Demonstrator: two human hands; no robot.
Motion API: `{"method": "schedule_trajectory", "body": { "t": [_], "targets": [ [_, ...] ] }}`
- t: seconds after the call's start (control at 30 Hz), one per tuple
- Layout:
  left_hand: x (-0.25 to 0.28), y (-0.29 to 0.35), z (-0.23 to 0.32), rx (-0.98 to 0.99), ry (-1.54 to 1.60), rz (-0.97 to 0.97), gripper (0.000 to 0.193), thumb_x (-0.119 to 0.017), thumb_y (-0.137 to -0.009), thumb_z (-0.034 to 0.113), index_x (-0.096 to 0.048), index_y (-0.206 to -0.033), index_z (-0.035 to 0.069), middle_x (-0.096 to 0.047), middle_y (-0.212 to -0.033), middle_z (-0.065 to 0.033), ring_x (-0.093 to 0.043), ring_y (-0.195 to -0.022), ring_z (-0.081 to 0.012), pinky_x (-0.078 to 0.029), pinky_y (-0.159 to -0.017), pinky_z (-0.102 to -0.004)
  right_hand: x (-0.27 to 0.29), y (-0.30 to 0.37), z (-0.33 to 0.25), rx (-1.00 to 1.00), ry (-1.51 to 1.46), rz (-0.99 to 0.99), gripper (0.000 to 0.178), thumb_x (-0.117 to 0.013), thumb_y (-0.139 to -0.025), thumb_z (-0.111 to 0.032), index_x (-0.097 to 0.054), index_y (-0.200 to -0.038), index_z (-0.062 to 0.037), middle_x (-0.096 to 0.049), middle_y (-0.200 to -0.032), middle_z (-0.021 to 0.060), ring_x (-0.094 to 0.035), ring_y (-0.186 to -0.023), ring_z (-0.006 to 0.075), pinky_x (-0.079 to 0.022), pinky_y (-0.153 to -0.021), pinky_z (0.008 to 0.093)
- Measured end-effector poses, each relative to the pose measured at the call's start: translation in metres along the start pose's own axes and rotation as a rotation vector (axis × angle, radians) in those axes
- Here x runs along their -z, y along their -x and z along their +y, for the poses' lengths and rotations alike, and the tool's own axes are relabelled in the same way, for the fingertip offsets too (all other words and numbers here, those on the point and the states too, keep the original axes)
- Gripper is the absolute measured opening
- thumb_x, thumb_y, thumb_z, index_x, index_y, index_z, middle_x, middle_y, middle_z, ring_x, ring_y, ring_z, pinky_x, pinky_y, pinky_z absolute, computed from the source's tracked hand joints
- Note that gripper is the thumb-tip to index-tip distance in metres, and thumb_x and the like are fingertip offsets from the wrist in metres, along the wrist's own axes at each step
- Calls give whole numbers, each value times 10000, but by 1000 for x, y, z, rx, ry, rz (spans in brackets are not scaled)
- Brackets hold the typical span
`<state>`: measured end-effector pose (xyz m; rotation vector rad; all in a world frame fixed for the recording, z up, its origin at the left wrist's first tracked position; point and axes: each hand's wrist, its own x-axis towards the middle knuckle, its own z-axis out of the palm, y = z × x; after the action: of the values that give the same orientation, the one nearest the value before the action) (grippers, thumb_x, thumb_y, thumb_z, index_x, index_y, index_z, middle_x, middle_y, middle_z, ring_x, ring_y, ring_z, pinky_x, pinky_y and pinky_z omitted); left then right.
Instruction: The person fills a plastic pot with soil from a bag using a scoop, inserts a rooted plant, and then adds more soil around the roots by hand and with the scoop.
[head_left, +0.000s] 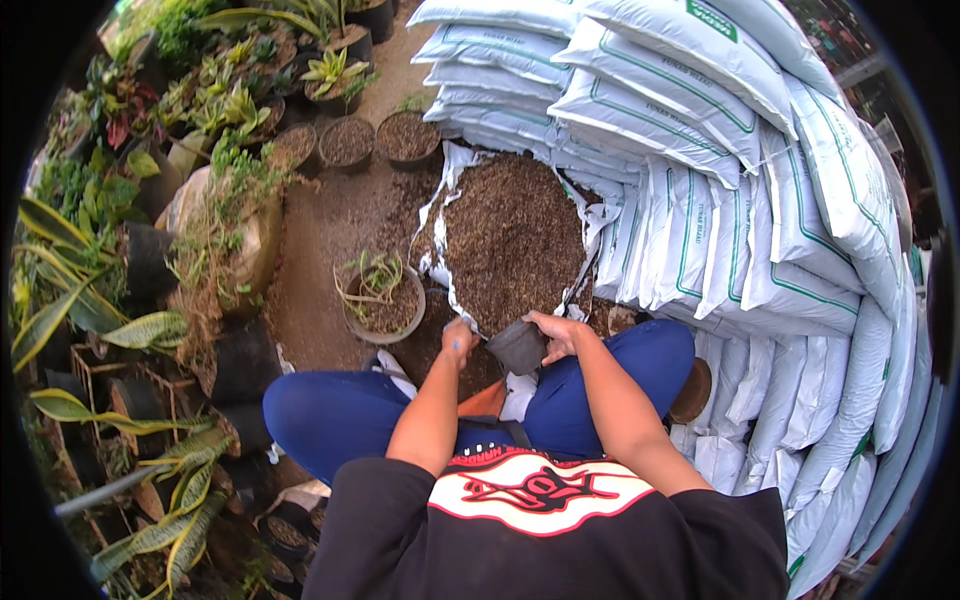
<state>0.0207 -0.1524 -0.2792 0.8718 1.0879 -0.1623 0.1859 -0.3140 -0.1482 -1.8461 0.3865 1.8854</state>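
Note:
A small dark grey plant pot is held tilted over my lap. My right hand grips its right side, thumb near the rim. To the left of the pot, my left hand is closed beside the torn edge of an opened white sack; what its fingers hold, if anything, is hidden. Brown, crumbly potting mix is heaped in the opened sack, just beyond both hands. A round pot with a drooping green plant stands left of the heap.
White sacks with green stripes are stacked high along the right. Soil-filled pots stand at the back. A large tan rounded stone or jar and several potted leafy plants line the left. My blue-trousered legs are folded nearby.

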Motion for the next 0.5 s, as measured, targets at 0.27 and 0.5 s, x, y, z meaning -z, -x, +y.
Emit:
{"method": "schedule_trajectory", "body": {
  "t": [0.27, 0.5],
  "targets": [
    [4, -6, 5, -40, 99, 23, 260, -581, -1007, 259, -701, -1186, 114, -673, -1048, -29, -659, -904, -145, -505, -713, -280, 0, -1, -13, 8, -444, -30, 1066, -651, -869, -635, -176, -1619, -45, -166, -1643, 317, -377, -1452, 475, -560, -995, 513],
    [-8, 15, 40, -202, 226, 28, 386, -577, -992, 236, -694, -1342, 121, -675, -1008, -38, -622, -913, -137, -460, -722, -293, -9, -16, -32, 175, -690, -18, 974, -676, -909, -530, -202, -1596, -29, -205, -1636, 274, -365, -1429, 523, -512, -1051, 594]
  ]
}}
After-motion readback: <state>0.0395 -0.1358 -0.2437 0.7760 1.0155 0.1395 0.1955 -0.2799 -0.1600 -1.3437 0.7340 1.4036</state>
